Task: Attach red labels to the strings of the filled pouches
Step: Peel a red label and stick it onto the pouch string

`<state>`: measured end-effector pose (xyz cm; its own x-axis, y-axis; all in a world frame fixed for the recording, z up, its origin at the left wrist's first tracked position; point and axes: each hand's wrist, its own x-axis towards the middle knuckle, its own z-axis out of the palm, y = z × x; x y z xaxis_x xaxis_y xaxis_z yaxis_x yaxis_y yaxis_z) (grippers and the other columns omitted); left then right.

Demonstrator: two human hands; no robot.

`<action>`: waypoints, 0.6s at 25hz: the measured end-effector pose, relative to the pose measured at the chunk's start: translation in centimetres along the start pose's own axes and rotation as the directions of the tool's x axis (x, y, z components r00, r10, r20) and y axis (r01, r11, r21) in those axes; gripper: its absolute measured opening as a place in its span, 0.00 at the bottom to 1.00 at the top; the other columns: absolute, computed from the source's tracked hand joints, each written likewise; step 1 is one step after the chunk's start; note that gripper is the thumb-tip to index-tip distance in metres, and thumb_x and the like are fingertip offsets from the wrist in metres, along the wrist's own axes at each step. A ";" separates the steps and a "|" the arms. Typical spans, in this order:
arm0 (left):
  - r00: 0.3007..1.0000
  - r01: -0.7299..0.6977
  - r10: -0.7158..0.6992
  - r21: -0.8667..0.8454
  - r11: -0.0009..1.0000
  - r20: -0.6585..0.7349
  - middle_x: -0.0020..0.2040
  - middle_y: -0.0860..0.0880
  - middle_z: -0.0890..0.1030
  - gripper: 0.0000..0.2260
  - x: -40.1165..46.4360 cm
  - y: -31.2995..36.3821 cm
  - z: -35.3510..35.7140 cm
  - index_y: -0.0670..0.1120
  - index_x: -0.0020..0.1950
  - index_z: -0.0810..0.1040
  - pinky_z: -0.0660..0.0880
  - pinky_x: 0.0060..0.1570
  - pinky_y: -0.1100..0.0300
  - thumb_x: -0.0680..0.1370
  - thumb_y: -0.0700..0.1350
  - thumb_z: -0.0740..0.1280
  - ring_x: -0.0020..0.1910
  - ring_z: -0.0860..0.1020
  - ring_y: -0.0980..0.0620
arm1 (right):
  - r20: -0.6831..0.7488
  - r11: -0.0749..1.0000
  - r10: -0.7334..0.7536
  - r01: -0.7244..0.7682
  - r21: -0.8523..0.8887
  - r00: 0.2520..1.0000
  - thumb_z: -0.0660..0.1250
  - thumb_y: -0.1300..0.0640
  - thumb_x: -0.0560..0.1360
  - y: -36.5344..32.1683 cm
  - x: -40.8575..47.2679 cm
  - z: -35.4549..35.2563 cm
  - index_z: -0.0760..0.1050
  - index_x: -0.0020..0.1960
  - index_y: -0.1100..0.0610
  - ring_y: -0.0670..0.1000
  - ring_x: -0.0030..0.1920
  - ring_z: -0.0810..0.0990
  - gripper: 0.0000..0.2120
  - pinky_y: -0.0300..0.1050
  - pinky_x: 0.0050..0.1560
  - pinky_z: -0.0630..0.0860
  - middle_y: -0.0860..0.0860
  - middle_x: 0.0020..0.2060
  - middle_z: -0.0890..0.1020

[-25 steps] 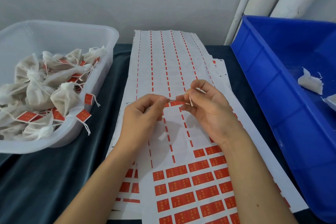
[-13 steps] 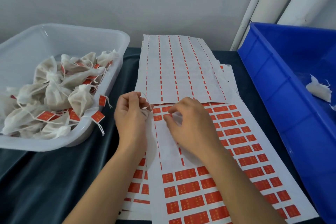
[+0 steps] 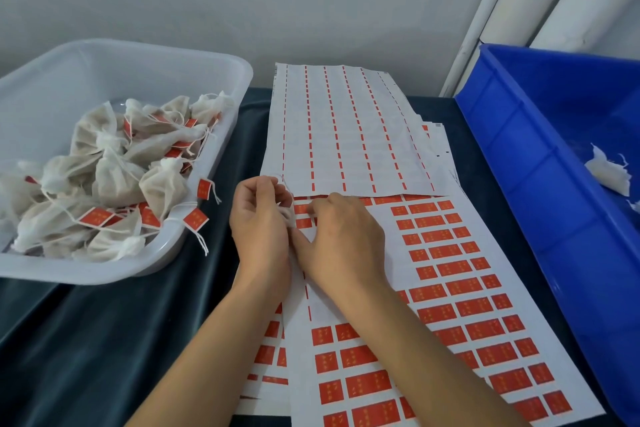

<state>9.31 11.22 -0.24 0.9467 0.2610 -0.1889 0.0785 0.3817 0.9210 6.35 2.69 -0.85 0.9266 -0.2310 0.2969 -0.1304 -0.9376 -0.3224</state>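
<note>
My left hand (image 3: 260, 215) is curled, pinching a thin white string (image 3: 284, 184) at the fingertips. My right hand (image 3: 341, 236) lies palm-down just beside it, fingers bent onto the red labels (image 3: 450, 250) of the label sheet (image 3: 485, 288); whether it grips one, I cannot tell. Left: clear tub (image 3: 214, 73) holding filled pouches (image 3: 114, 180), several already labelled. Right: blue bin (image 3: 540, 163). All rest on the dark-covered table (image 3: 69, 340).
</note>
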 end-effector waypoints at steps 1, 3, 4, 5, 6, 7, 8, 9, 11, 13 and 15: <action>1.000 0.002 -0.002 0.001 1.000 0.000 0.39 0.52 0.82 0.08 0.0 -0.1 0.0 0.48 0.50 0.80 0.75 0.38 0.60 0.85 0.44 0.63 0.38 0.78 0.55 | -0.011 1.000 0.012 -0.012 0.012 1.000 0.70 0.34 0.75 -0.1 -0.1 0.1 0.82 0.61 0.47 0.48 0.51 0.83 0.22 0.41 0.52 0.78 0.46 0.55 0.85; 1.000 0.008 -0.008 -0.007 1.000 0.004 0.39 0.52 0.82 0.08 0.1 -0.2 -0.1 0.49 0.49 0.80 0.75 0.38 0.61 0.85 0.45 0.63 0.37 0.77 0.56 | -0.028 0.999 0.033 -0.032 0.035 0.999 0.71 0.35 0.74 -0.1 -0.2 0.0 0.82 0.59 0.48 0.49 0.50 0.83 0.22 0.41 0.51 0.78 0.46 0.53 0.85; 1.000 0.011 -0.011 -0.015 1.000 0.007 0.39 0.52 0.82 0.08 0.1 -0.3 -0.1 0.49 0.49 0.80 0.75 0.38 0.61 0.85 0.45 0.63 0.36 0.77 0.56 | -0.033 0.998 0.045 -0.043 0.048 0.998 0.72 0.35 0.73 -0.1 -0.2 0.0 0.83 0.59 0.48 0.49 0.49 0.83 0.21 0.41 0.50 0.78 0.46 0.53 0.86; 1.000 0.015 -0.015 -0.023 1.000 0.011 0.39 0.52 0.83 0.08 0.2 -0.3 -0.1 0.49 0.49 0.80 0.75 0.38 0.61 0.85 0.45 0.64 0.36 0.77 0.56 | -0.033 0.997 0.056 -0.054 0.060 0.998 0.72 0.35 0.73 -0.1 -0.2 0.0 0.83 0.59 0.48 0.48 0.49 0.83 0.21 0.40 0.50 0.78 0.46 0.53 0.86; 1.000 0.019 -0.018 -0.031 0.999 0.016 0.40 0.52 0.83 0.08 0.2 -0.4 -0.2 0.49 0.49 0.80 0.75 0.38 0.61 0.85 0.45 0.64 0.35 0.77 0.57 | -0.030 0.996 0.064 -0.062 0.070 0.997 0.72 0.35 0.73 -0.1 -0.2 -0.1 0.83 0.58 0.47 0.48 0.49 0.83 0.21 0.39 0.50 0.77 0.46 0.53 0.85; 1.000 0.022 -0.021 -0.041 0.999 0.021 0.40 0.51 0.83 0.08 0.2 -0.4 -0.2 0.49 0.48 0.81 0.75 0.39 0.61 0.84 0.45 0.64 0.36 0.77 0.56 | -0.025 0.995 0.069 -0.067 0.076 0.997 0.71 0.35 0.74 -0.1 -0.2 -0.1 0.83 0.58 0.47 0.48 0.48 0.83 0.20 0.38 0.49 0.75 0.46 0.52 0.85; 0.999 0.023 -0.022 -0.049 0.999 0.025 0.40 0.51 0.83 0.08 0.3 -0.4 -0.2 0.50 0.48 0.81 0.76 0.41 0.60 0.84 0.45 0.64 0.37 0.78 0.56 | -0.020 0.994 0.072 -0.070 0.080 0.997 0.71 0.35 0.74 -0.1 -0.2 -0.1 0.83 0.57 0.47 0.48 0.48 0.83 0.19 0.37 0.48 0.73 0.45 0.52 0.85; 0.999 0.022 -0.021 -0.055 0.998 0.025 0.41 0.51 0.83 0.08 0.3 -0.5 -0.3 0.50 0.48 0.81 0.77 0.42 0.60 0.84 0.45 0.64 0.38 0.78 0.56 | -0.016 0.994 0.072 -0.071 0.084 0.997 0.71 0.36 0.75 -0.1 -0.2 -0.1 0.83 0.56 0.47 0.47 0.47 0.83 0.18 0.37 0.48 0.73 0.45 0.51 0.85; 1.000 0.023 -0.022 -0.064 0.998 0.018 0.41 0.52 0.83 0.09 0.4 -0.5 -0.3 0.51 0.46 0.81 0.78 0.44 0.59 0.84 0.45 0.65 0.39 0.80 0.56 | 0.001 0.993 0.070 -0.070 0.093 0.998 0.71 0.37 0.76 -0.1 -0.3 0.0 0.83 0.57 0.48 0.48 0.47 0.83 0.18 0.39 0.49 0.76 0.46 0.50 0.85; 1.000 0.029 -0.028 -0.070 0.997 0.012 0.42 0.52 0.83 0.10 0.5 -0.4 -0.3 0.52 0.44 0.82 0.79 0.45 0.60 0.83 0.45 0.65 0.40 0.81 0.56 | 0.018 0.994 0.065 -0.066 0.088 0.998 0.70 0.37 0.76 -0.2 -0.3 -0.1 0.83 0.57 0.48 0.48 0.47 0.82 0.18 0.40 0.50 0.78 0.46 0.50 0.85; 0.999 0.034 -0.034 -0.078 0.996 0.006 0.42 0.52 0.83 0.10 0.5 -0.3 -0.4 0.53 0.44 0.82 0.80 0.47 0.59 0.84 0.45 0.65 0.41 0.81 0.56 | 0.022 0.994 0.066 -0.067 0.081 0.998 0.69 0.37 0.77 -0.3 -0.2 -0.3 0.83 0.56 0.48 0.47 0.45 0.82 0.17 0.39 0.49 0.76 0.46 0.50 0.85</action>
<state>9.67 11.55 -0.78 0.9453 0.2428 -0.2178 0.0859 0.4587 0.8844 6.07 2.98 -0.57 0.9237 -0.2861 0.2550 -0.1633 -0.8958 -0.4135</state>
